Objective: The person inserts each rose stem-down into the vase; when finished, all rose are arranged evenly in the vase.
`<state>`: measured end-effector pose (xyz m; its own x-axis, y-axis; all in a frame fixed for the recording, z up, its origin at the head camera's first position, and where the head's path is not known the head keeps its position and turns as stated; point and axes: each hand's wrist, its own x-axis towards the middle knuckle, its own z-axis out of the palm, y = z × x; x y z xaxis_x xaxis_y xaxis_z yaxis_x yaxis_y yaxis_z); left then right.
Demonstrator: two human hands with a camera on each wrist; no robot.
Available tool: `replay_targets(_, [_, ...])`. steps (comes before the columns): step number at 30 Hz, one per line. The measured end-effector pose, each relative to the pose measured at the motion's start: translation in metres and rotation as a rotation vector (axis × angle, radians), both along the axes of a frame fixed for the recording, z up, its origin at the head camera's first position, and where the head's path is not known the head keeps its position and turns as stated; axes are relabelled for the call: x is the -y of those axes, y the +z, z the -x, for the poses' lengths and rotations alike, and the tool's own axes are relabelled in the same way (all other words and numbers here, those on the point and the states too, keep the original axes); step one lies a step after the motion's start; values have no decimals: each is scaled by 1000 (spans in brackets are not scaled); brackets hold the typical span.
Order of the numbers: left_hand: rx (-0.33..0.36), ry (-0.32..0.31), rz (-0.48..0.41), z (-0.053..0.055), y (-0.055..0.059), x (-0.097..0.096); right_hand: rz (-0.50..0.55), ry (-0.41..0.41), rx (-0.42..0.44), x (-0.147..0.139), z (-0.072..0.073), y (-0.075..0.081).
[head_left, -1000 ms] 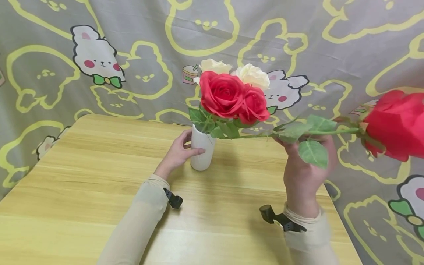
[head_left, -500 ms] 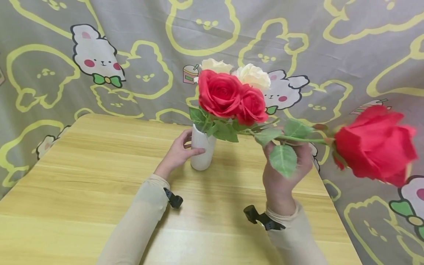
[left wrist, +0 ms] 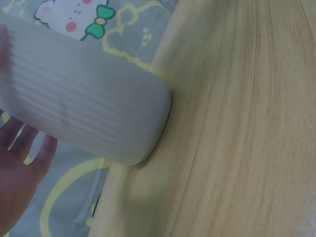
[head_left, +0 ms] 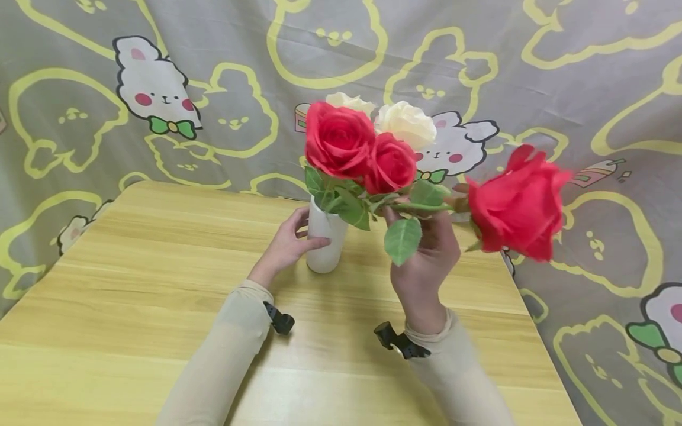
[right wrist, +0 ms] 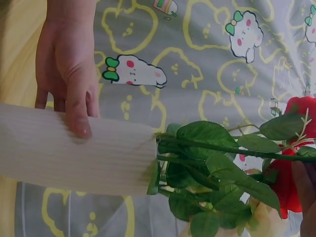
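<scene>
A white ribbed vase (head_left: 326, 245) stands upright on the table, and my left hand (head_left: 285, 245) grips its side with thumb and fingers around it. Two red roses (head_left: 341, 140) and cream roses (head_left: 409, 123) fill it. To the right, my right hand (head_left: 423, 269) pinches the stem of another red rose (head_left: 517, 204), whose bloom points right. In the right wrist view, the held stem (right wrist: 222, 146) runs to the vase's rim, its end at the mouth; whether it is inside, I cannot tell. Leaves partly hide the right fingers. The left wrist view shows the vase's base (left wrist: 143, 118) on the wood.
The wooden table (head_left: 133, 296) extends around the vase, its right edge beyond my right arm. A grey curtain (head_left: 229, 35) with yellow outlines and cartoon rabbits hangs directly behind it. Both wrists wear black cameras (head_left: 279, 319).
My right hand has moved left toward the vase with the red rose, bringing its bloom along. The red roses in the vase have shifted slightly left. My left hand stays on the vase.
</scene>
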<state>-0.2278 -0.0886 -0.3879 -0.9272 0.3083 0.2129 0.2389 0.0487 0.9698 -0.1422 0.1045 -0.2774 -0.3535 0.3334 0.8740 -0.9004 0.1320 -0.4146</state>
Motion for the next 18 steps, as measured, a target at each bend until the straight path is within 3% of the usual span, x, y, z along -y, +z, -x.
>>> replay_targets(5, [-4, 0, 30, -1, 2, 0, -95, 28, 20, 6, 3, 1])
replay_targets(11, [-15, 6, 61, -3, 5, -1, -242, -89, 59, 6, 9, 9])
replay_targets(18, [-16, 0, 39, -3, 4, -1, -282, -19, 128, 9, 20, 15])
